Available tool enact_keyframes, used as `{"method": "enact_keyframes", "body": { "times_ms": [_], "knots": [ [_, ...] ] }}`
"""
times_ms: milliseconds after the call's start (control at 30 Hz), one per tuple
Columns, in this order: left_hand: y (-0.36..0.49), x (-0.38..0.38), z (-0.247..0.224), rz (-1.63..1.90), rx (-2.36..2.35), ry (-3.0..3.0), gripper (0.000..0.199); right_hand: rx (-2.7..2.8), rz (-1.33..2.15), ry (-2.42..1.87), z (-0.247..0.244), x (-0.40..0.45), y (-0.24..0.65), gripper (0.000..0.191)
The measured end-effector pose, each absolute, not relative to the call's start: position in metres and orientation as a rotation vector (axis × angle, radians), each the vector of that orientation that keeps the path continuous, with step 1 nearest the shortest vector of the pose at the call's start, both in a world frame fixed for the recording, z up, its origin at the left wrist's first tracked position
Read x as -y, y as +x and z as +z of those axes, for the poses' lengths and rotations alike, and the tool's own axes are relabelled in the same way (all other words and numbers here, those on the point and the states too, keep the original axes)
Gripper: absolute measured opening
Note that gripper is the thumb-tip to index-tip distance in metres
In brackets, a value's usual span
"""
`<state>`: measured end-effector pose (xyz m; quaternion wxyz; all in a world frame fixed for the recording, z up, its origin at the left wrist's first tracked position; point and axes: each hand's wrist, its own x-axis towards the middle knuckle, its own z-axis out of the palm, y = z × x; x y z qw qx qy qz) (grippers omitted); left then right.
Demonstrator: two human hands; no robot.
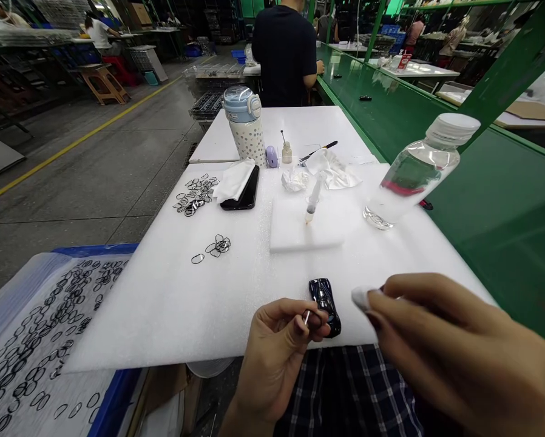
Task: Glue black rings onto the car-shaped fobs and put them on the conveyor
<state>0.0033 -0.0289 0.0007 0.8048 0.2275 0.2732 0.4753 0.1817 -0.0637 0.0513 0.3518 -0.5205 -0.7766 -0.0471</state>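
A glossy black moulded part (326, 306) lies on a white foam sheet (172, 309), just beside the left hand (277, 358), which pinches a thin metal pin (306, 317). The right hand (463, 355) pinches a white wipe (361, 297).

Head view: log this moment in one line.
left hand: small metal piece | right hand: white pad | between: dark glossy part on foam sheet

My bare, slim-fingered hands in frame: the left hand (272, 364) at six o'clock, the right hand (459, 352) at four. Between them, at five o'clock, dark navy plaid cloth (349, 388) crossed by white and blue lines covers my lap.
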Motion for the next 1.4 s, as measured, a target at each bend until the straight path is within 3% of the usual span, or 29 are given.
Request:
{"method": "enact_keyframes", "body": {
  "times_ms": [133,300,467,933,1400],
  "knots": [
    [-0.012,0.027,0.004,0.991,-0.709,0.746,0.011,1.83,0.044,-1.399,0.032,0.068,0.196,0.02],
    [-0.019,0.023,0.006,1.128,-1.147,1.712,0.016,1.732,0.338,-1.409,0.002,0.067,0.188,0.017],
    [-0.003,0.025,-0.004,1.114,-1.043,2.204,0.018,1.703,0.398,-1.419,-0.009,0.064,0.181,0.018],
    [-0.007,0.02,-0.007,0.885,-1.192,1.992,0.03,1.667,0.753,-1.635,0.0,0.057,0.179,0.012],
    [-0.007,0.011,0.002,0.736,-1.207,1.899,0.032,1.685,0.713,-1.673,0.001,0.057,0.177,0.007]
  ]
}}
